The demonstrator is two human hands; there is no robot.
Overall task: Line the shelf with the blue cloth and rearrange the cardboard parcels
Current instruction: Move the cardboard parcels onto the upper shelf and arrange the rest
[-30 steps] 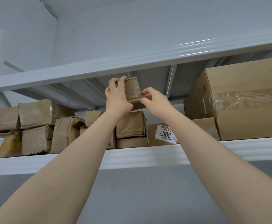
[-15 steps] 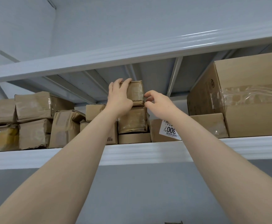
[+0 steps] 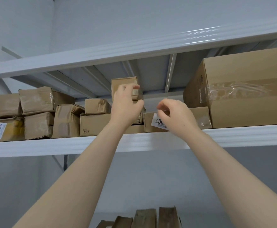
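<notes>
At the far left of the shelf (image 3: pixel 52 148) sits a yellowish parcel (image 3: pixel 4 130) with a white label reading 3003, and beside it a cluster of crumpled brown parcels (image 3: pixel 40 111) stacked two high. Next comes a flat carton (image 3: pixel 94 124) with a smaller box (image 3: pixel 96 106) on top. In the middle, the left hand (image 3: pixel 125 106) is wrapped around the front of a small parcel (image 3: pixel 123 83) perched on top of a short stack, thumb on its right side, fingers curled over its face; whether it is gripping firmly or only steadying it is hard to say. Just to the right, the right hand (image 3: pixel 174 114) hangs loosely half-curled in front of a low box with a white label (image 3: pixel 157 123), holding nothing, apart from the small parcel. At the far right a big taped carton (image 3: pixel 243 89) rests partly on that low box. No blue cloth appears anywhere; the shelf surface under the parcels cannot be seen from this low angle, so whether it is lined cannot be told. The stacking looks well underway, with several parcels on the shelf below (image 3: pixel 151 218) probably left to handle.
</notes>
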